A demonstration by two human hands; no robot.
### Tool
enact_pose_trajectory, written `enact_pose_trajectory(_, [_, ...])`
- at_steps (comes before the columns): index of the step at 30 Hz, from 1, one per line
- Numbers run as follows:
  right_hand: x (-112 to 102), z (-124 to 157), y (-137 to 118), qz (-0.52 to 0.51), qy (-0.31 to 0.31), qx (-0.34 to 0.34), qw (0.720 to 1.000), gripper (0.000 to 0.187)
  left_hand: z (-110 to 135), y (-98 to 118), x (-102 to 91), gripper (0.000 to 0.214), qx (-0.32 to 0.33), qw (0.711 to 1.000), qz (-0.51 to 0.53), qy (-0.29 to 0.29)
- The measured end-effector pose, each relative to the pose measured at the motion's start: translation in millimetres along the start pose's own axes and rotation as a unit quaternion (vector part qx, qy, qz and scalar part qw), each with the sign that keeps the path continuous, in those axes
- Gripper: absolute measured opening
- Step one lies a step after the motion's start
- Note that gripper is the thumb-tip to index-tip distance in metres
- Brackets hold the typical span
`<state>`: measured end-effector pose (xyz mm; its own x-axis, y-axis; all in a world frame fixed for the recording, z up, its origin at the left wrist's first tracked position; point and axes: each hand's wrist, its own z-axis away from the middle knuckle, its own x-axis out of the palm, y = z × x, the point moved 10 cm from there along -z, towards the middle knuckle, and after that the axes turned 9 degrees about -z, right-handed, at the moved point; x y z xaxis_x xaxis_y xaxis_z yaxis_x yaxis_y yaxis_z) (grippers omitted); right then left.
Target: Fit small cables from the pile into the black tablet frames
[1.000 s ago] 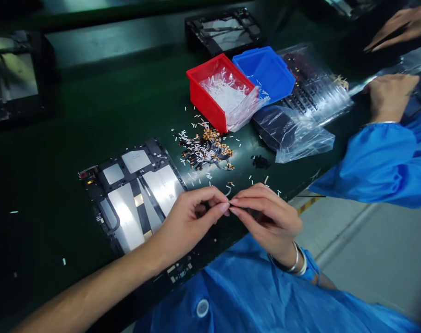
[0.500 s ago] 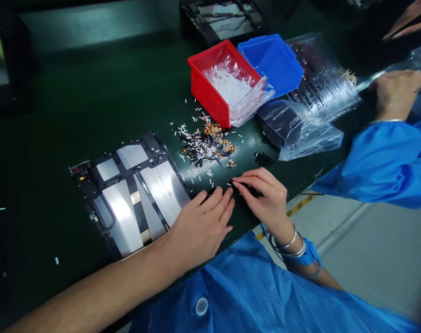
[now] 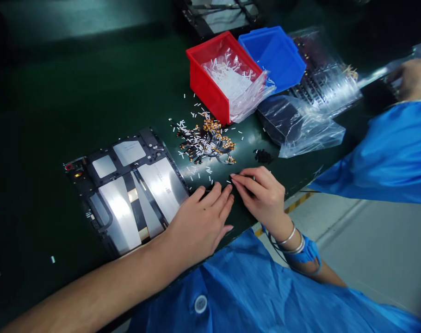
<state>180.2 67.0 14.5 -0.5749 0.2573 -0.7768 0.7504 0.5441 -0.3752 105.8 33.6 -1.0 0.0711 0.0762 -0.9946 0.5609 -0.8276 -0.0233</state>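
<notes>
Hands on belt (image 3: pixel 92 101): left hand (image 3: pixel 200 222) flat, released; right hand (image 3: pixel 264 196) perhaps pinching dark strip (image 3: pixel 245 183), axis unclear.

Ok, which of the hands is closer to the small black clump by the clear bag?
Right. The right hand sits just on the near side of the black clump, a small gap between them. The left hand rests flat on the belt farther left, beside the opened tablet.

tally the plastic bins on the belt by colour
red bin: 1
blue bin: 1
total: 2
</notes>
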Motion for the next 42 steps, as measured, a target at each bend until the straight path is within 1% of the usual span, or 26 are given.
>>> enact_pose_trajectory(2, [0.7, 3.4, -7.1, 0.046, -0.017, -0.018, 0.999, 0.015, 0.0, 0.3, 0.5, 0.048, 0.001, 1.0, 0.0, -0.002])
enact_pose_trajectory(5, [3.0, 9.5, -12.3, 0.101, -0.05, -0.016, 0.993, 0.024, -0.1, 0.4, 0.0, 0.048, 0.002, 1.0, -0.001, -0.002])
enact_pose_trajectory(9, [6.7, 15.6, -12.3, 0.121, -0.086, -0.002, 0.989, 0.033, -0.8, -0.1, 1.5, 0.048, 0.003, 1.0, -0.001, -0.014])
enact_pose_trajectory(11, [5.9, 15.9, -8.0, 0.097, -0.083, 0.011, 0.992, 0.033, -1.2, -0.4, 2.1, 0.049, 0.004, 1.0, -0.001, -0.017])
enact_pose_trajectory(14, [-0.9, 13.9, 4.8, -0.002, -0.046, 0.056, 0.997, 0.029, -1.3, 0.1, 2.5, 0.049, 0.009, 1.0, -0.001, -0.021])
enact_pose_trajectory(16, [-5.6, 13.2, 15.5, -0.071, -0.017, 0.094, 0.993, 0.026, -1.2, 0.3, 2.5, 0.048, 0.011, 1.0, 0.001, -0.025])
enact_pose_trajectory(18, [-8.0, 13.4, 21.8, -0.102, -0.001, 0.116, 0.988, 0.024, -1.0, 0.4, 2.0, 0.048, 0.013, 1.0, 0.002, -0.027])
enact_pose_trajectory(19, [-8.5, 13.4, 21.7, -0.104, 0.002, 0.114, 0.988, 0.024, -0.9, 0.5, 1.9, 0.048, 0.013, 0.999, 0.003, -0.029])
enact_pose_trajectory(21, [-8.2, 13.2, 16.0, -0.088, -0.001, 0.084, 0.993, 0.024, -0.8, 1.0, 1.9, 0.048, 0.015, 0.999, 0.004, -0.031])
enact_pose_trajectory(25, [-3.8, 14.9, 0.6, -0.013, -0.02, 0.016, 1.0, 0.028, -0.9, 0.6, 0.2, 0.048, 0.014, 1.0, 0.003, -0.016])
enact_pose_trajectory(28, [-1.0, 14.3, 0.3, 0.007, -0.032, 0.016, 0.999, 0.028, -1.2, 0.4, 0.3, 0.048, 0.016, 1.0, 0.003, -0.011])
enact_pose_trajectory(30, [-1.9, 11.9, 5.5, -0.026, -0.029, 0.039, 0.998, 0.025, -1.4, -0.2, 2.0, 0.048, 0.016, 1.0, 0.005, -0.019])
enact_pose_trajectory(33, [-6.8, 9.2, 13.8, -0.067, -0.005, 0.064, 0.996, 0.018, -1.8, -0.7, 2.3, 0.047, 0.015, 1.0, 0.009, -0.023])
enact_pose_trajectory(35, [-8.5, 10.2, 11.5, -0.044, -0.003, 0.043, 0.998, 0.017, -2.0, -0.7, 2.0, 0.047, 0.015, 1.0, 0.012, -0.021])
enact_pose_trajectory(37, [-7.6, 14.7, 4.7, -0.003, -0.018, 0.006, 1.0, 0.02, -2.0, -0.7, 2.6, 0.047, 0.013, 1.0, 0.015, -0.021])
enact_pose_trajectory(39, [-8.0, 20.8, 0.0, 0.022, -0.03, -0.017, 0.999, 0.022, -2.0, -1.0, 3.3, 0.046, 0.011, 1.0, 0.02, -0.02])
enact_pose_trajectory(42, [-15.2, 24.1, -2.5, 0.005, -0.014, -0.03, 0.999, 0.022, -1.5, -1.7, 1.7, 0.045, 0.009, 0.999, 0.031, -0.009])
